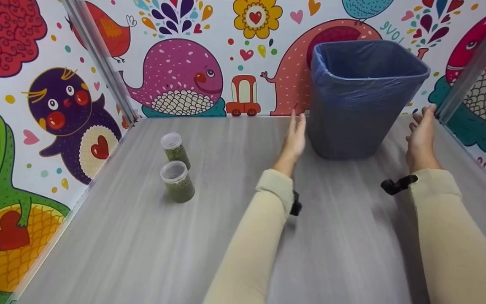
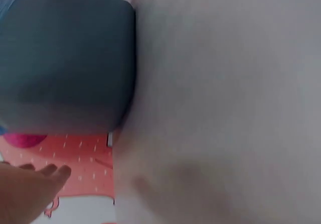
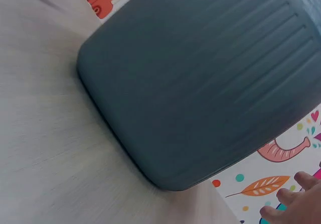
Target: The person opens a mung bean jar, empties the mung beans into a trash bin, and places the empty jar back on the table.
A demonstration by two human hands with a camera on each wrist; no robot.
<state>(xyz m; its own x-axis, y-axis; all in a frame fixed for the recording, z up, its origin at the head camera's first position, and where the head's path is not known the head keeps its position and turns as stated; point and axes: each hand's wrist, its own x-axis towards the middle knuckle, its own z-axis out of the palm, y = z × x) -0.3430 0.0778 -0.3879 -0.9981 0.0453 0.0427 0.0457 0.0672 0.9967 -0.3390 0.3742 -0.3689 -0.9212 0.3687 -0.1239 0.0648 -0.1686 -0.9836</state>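
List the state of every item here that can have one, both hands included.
Bin: upright, no lid on
Bin liner: fitted inside, folded over the top edge
Near jar: upright, partly filled with green bits; cannot tell if capped
Far jar: upright, green bits inside; cannot tell if capped
Left hand: open, beside the bin, apart from it
Right hand: open, on the bin's other side, holding nothing

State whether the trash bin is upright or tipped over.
Upright: the trash bin stands base down on the gray table, its open top, fitted with a blue liner, facing up.
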